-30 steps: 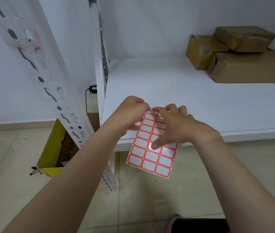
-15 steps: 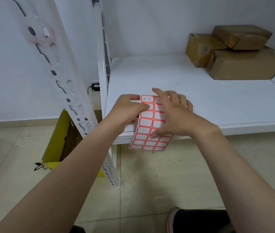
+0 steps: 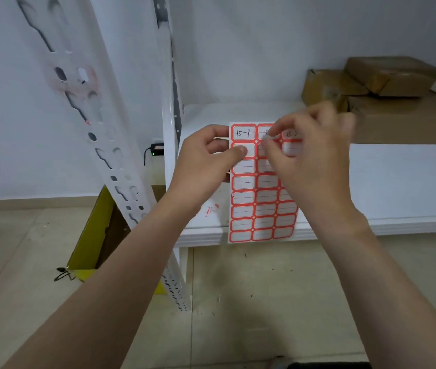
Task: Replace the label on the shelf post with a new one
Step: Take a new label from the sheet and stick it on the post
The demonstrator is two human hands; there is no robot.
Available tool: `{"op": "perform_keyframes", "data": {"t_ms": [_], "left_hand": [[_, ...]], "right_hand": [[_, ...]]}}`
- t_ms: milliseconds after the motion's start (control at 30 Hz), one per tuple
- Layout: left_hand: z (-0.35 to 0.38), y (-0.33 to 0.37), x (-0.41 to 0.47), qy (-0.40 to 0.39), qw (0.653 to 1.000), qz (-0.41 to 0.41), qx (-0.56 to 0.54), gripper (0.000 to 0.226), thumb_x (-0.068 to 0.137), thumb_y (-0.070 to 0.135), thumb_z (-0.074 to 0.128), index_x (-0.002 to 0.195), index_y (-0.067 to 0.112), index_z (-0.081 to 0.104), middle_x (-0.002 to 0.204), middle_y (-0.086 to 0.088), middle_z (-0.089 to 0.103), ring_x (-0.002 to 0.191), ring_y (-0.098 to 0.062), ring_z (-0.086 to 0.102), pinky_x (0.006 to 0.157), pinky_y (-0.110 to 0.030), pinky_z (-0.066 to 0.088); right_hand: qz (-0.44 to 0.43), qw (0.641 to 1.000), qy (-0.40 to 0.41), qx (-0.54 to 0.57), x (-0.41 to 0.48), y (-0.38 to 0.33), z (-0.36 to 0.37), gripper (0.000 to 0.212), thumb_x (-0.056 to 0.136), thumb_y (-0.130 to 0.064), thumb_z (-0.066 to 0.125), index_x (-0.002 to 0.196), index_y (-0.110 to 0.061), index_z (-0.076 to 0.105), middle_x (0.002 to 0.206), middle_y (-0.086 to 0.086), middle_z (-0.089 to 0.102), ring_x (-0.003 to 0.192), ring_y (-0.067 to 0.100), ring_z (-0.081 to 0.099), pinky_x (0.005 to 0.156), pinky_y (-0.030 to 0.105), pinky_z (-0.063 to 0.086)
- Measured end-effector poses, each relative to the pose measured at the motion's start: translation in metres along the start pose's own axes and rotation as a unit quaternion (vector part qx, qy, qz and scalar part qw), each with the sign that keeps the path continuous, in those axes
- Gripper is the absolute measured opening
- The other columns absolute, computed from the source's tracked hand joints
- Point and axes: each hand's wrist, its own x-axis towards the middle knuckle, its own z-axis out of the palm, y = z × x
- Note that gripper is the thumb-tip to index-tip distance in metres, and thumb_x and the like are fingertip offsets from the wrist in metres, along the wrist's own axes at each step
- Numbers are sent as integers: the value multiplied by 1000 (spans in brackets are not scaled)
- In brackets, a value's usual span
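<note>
A sheet of red-bordered labels (image 3: pixel 254 203) hangs upright in front of the white shelf (image 3: pixel 398 182). Its top row carries handwriting such as "15-1". My left hand (image 3: pixel 206 166) pinches the sheet's left edge, thumb on the front. My right hand (image 3: pixel 310 155) covers the sheet's upper right, its fingertips on the middle label of the top row. The white slotted shelf post (image 3: pixel 105 145) leans at the left, with reddish residue (image 3: pixel 70 81) around its upper holes. A crumpled red-and-white label scrap (image 3: pixel 211 209) lies on the shelf near its front left corner.
Three brown cardboard boxes (image 3: pixel 387 102) sit stacked at the shelf's back right. A yellow box (image 3: pixel 89 235) stands on the tiled floor behind the post. A black adapter with a green light (image 3: pixel 157 150) is plugged in on the wall.
Both hands have lifted the label sheet higher and turned it upright. My right hand's fingertips moved from the sheet's middle up to the written top row.
</note>
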Motion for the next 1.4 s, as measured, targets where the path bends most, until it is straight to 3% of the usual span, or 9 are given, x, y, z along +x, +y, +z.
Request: {"op": "perform_keyframes", "data": {"t_ms": [100, 233, 333, 433, 700, 867, 1033, 1233, 1400], "left_hand": [[1, 1, 0, -47, 998, 8, -31, 21, 97, 16, 74, 117, 20, 70, 110, 3, 80, 93, -17, 80, 77, -35, 67], [1, 1, -2, -121, 987, -5, -103, 27, 100, -3, 59, 124, 7, 67, 120, -15, 76, 99, -28, 79, 81, -41, 66], [0, 3, -1, -117, 979, -30, -164, 27, 108, 8, 48, 127, 0, 64, 121, -23, 74, 102, -38, 77, 89, -54, 63], [0, 3, 1, -94, 982, -36, -157, 32, 112, 24, 46, 123, 1, 66, 116, -22, 76, 96, -38, 78, 89, -54, 64], [2, 0, 2, -71, 988, -32, -136, 22, 110, 18, 51, 107, 7, 70, 109, -18, 78, 91, -33, 79, 85, -52, 65], [4, -3, 2, -70, 993, 0, -98, 19, 108, 16, 55, 106, 8, 72, 108, -16, 75, 93, -26, 78, 82, -44, 66], [5, -5, 3, -72, 995, 33, -67, 17, 106, 16, 60, 106, 8, 75, 88, -6, 70, 77, -14, 71, 76, -37, 66], [6, -7, 5, -49, 996, 51, -53, 16, 104, 16, 62, 99, 13, 77, 88, 6, 73, 76, -10, 67, 72, -29, 64], [7, -6, 5, -40, 996, 46, -60, 17, 102, 18, 66, 93, 19, 80, 82, 7, 74, 71, -7, 63, 71, -29, 64]], "right_hand": [[17, 992, -54, 112, 2, 1, 0, 9, 97, -33, 76, 103, -27, 76, 105, -11, 67, 92, 7, 67, 84, 32, 61], [12, 987, -56, 152, -1, 3, 1, 9, 96, -33, 77, 101, -27, 76, 104, -11, 67, 93, 9, 69, 82, 23, 56], [4, 987, -62, 150, -1, 7, 0, 8, 96, -36, 78, 102, -31, 76, 107, -13, 65, 96, 6, 68, 81, 11, 48], [-21, 988, -60, 142, -2, 9, 1, 12, 94, -38, 77, 103, -29, 78, 111, -11, 66, 99, 9, 68, 84, 18, 53], [-40, 989, -50, 132, -3, 9, 5, 21, 94, -44, 69, 101, -27, 79, 109, -8, 73, 100, 12, 68, 84, 45, 63], [21, 981, -56, 182, -3, -4, 0, 12, 94, -50, 71, 84, -45, 68, 94, -21, 69, 92, 0, 68, 74, 10, 49], [104, 968, -82, 213, -1, -6, -2, 20, 94, -47, 76, 78, -37, 71, 88, -18, 73, 87, -1, 68, 66, 3, 45], [142, 950, -124, 249, 3, -4, -2, 24, 97, -39, 73, 73, -38, 73, 76, -32, 72, 81, 4, 72, 73, 27, 59], [156, 937, -132, 283, 2, -5, -5, 26, 97, -34, 74, 72, -38, 77, 80, -26, 76, 80, 8, 74, 82, 48, 66]]}}
